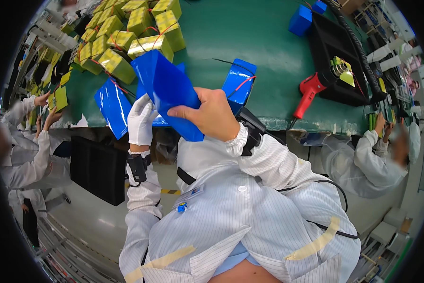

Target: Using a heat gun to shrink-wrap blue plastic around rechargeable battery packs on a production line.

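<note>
My bare right hand grips a glossy blue shrink-film sleeve, thumb across its near face and fingers behind. The sleeve tilts up and to the left above the bench edge. At its left side is my white-gloved left hand, fingers curled; what lies between the fingertips is hidden. Beneath and left of it lies another blue sleeve on the bench. To the right of my right hand sits a blue-wrapped battery pack with red and black wires.
Yellow-taped battery packs crowd the far left of the green bench. A red heat gun leans by a black tray at right. Co-workers sit at both sides. A black box stands below the bench, left.
</note>
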The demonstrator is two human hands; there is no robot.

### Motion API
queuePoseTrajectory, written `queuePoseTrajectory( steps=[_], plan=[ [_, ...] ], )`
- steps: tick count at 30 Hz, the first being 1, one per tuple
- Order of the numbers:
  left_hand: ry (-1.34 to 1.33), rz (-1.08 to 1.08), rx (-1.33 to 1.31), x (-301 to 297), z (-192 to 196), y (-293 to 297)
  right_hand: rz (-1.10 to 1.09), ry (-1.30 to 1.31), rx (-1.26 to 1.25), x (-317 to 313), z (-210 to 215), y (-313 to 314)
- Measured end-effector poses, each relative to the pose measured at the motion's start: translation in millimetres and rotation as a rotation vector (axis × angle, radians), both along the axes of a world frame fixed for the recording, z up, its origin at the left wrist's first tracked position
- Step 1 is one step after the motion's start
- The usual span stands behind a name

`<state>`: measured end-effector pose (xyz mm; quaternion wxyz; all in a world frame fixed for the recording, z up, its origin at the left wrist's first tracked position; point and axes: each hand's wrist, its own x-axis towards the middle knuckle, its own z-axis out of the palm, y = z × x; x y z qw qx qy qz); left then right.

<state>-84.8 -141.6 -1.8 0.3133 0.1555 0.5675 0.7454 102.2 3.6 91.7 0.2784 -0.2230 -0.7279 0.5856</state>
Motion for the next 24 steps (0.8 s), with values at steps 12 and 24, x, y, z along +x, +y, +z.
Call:
queuePoseTrajectory(
  steps=[12,24],
  plan=[
    [-0.211,-0.358,0.270,46.2,45.2,36.4,0.039,0.295,-0.824,86.5,1.6,36.6],
    [-0.130,-0.426,0.282,70.8,61.7,55.7,0.287,0.516,-1.086,114.4,-18.3,56.3]
  ],
)
